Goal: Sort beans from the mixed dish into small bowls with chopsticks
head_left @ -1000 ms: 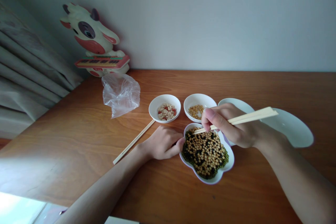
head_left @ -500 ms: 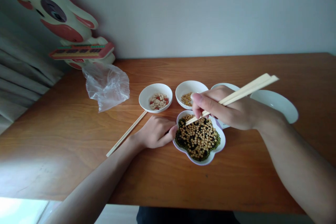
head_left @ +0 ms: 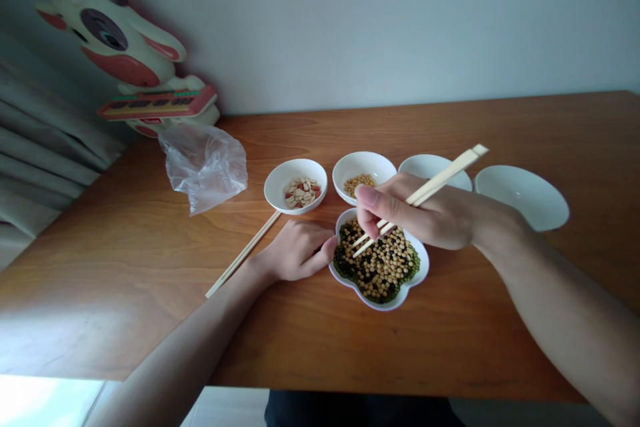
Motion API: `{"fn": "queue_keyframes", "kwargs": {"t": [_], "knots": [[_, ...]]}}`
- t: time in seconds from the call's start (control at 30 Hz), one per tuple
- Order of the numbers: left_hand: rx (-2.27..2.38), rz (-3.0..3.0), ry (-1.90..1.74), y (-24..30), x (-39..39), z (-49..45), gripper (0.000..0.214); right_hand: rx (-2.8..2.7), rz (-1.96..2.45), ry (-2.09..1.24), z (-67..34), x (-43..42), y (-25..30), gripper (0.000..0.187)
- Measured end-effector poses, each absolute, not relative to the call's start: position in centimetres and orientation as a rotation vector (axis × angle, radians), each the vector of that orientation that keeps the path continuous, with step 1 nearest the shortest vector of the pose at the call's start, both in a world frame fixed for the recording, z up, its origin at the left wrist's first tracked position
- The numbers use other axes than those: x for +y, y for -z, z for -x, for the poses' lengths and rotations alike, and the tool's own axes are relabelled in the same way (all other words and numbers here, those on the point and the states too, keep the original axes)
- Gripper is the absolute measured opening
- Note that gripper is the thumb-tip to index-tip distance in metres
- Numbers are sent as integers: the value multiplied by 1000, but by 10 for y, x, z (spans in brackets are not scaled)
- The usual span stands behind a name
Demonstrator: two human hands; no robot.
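The right hand [head_left: 410, 210] is pinching pale wooden chopsticks [head_left: 440, 177] over yellow beans [head_left: 385, 260] in a white flower-shaped dish [head_left: 385, 302], while the loosely curled left hand [head_left: 300, 252] is resting against its rim.

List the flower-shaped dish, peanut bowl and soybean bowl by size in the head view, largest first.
Flower-shaped dish, largest, though nearest the camera. Then peanut bowl and soybean bowl: they look alike, so unranked.

A home room was shown. A toy cow [head_left: 113, 47] was propped against a plain wall [head_left: 400, 27], a curtain [head_left: 45, 160] was hung beside a wooden tabletop [head_left: 125, 267], and small white dishes [head_left: 295, 177] of food were set out there.
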State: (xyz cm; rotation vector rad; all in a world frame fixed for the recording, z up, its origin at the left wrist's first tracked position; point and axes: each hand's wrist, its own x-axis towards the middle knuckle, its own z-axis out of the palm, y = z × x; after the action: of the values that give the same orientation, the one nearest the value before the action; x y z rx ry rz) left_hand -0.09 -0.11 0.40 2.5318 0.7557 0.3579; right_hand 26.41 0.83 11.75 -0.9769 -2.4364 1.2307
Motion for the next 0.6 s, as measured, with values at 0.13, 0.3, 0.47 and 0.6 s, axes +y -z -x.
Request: {"fn": "queue_keyframes", "kwargs": {"t": [0.13, 0.3, 0.47, 0.6], "knots": [[747, -2530, -364, -3, 0, 1, 41, -2447, 936, -1231, -260, 10, -111, 74], [742, -2531, -368, -1, 0, 1, 42, -2459, 909, -1224, -256, 10, -108, 73], [736, -2528, -359, -2, -1, 1, 41, -2427, 943, -1201, -262, 11, -114, 72], [758, -2547, -380, -2, -1, 0, 42, -2414, 1027, -1113, -270, 14, -118, 70]]}}
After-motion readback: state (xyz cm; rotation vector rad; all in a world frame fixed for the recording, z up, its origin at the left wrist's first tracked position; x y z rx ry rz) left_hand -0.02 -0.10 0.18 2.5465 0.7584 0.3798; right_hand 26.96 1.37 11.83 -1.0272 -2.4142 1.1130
